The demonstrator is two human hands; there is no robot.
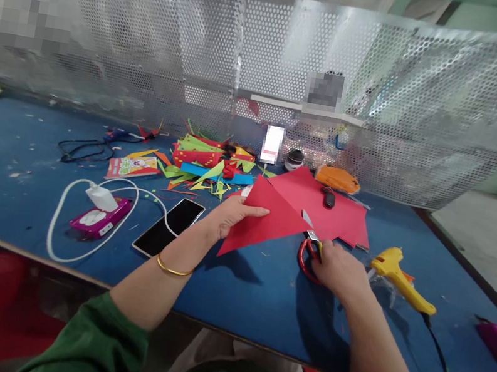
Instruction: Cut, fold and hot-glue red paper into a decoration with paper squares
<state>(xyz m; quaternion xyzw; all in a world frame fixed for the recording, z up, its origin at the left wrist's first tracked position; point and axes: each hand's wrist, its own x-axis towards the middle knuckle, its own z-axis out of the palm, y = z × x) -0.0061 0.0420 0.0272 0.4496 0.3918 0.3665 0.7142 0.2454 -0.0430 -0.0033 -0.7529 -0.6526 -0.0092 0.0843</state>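
Note:
In the head view my left hand (237, 213) pinches a triangular piece of red paper (266, 217) by its left side, thumb on top, holding it over the table. My right hand (337, 264) is closed on the handle of a pair of scissors (314, 238) with red and yellow grips. Their blades are apart and point up and left, close to the paper's right corner. Behind them lie larger red sheets (343, 218), with a small black object (328, 197) on top. My fingers under the red paper are hidden.
Coloured paper scraps (200, 162) are heaped at the back. A phone (170, 224) with a white cable and a purple power strip (102, 219) lie left. A yellow glue gun (402, 278) rests right, before a perforated metal screen (159, 38).

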